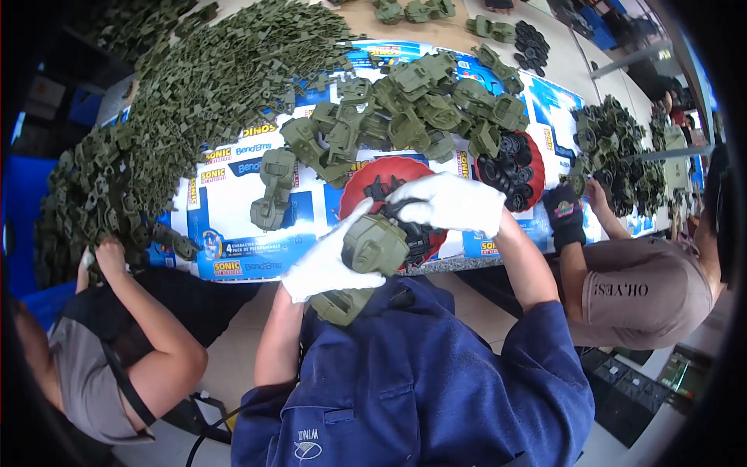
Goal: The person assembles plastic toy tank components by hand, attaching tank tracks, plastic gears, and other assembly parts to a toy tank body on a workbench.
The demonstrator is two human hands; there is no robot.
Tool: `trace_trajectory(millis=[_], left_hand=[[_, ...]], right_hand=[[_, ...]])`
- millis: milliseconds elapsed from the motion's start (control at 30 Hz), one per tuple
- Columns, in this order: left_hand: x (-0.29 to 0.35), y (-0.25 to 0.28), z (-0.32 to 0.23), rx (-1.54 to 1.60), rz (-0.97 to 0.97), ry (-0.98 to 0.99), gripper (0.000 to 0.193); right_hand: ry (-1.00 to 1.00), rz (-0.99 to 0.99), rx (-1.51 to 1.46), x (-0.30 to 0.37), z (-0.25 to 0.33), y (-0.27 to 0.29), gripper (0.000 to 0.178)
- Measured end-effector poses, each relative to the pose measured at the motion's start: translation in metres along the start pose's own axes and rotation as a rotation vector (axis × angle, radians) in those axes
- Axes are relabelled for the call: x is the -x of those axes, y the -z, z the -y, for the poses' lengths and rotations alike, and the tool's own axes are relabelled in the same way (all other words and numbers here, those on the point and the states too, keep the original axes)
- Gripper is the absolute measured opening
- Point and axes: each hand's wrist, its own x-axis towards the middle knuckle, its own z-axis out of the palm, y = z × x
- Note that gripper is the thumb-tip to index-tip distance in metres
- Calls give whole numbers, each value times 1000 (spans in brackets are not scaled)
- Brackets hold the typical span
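My left hand (331, 261), in a white glove, is closed around an olive-green plastic toy vehicle body (375, 243) in front of my chest. Its lower section sticks out beneath the palm. My right hand (455, 204), also white-gloved, has its fingertips pinched at the body's far end. Something dark shows by those fingertips, but what they grip is partly hidden. Under and behind both hands stands a red scalloped bowl (359, 176) with black plastic parts (381, 187) in it.
Further right, a second red bowl (537, 171) contains black wheels (510, 167). More green vehicle bodies (420, 101) lie heaped beyond my hands, and a large pile of small green parts (233, 70) spreads left. Co-workers' hands (109, 255) and a black-gloved hand (562, 214) are on either side.
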Motion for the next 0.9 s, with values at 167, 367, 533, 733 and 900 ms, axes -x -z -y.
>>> trace_trajectory(millis=[167, 367, 533, 733, 900], left_hand=[[-7, 1, 0, 97, 82, 90, 103], [-4, 4, 9, 252, 67, 66, 97], [-7, -5, -8, 180, -55, -24, 106], [-6, -5, -13, 184, 64, -71, 111], [-2, -4, -24, 204, 86, 4, 108]], right_hand=[[-195, 136, -744, 4, 10, 11, 52], [263, -253, -253, 13, 3, -18, 63], [209, -247, -927, 13, 6, -51, 64], [221, -306, -1037, 11, 2, -67, 73], [139, -236, -978, 13, 2, -64, 69]])
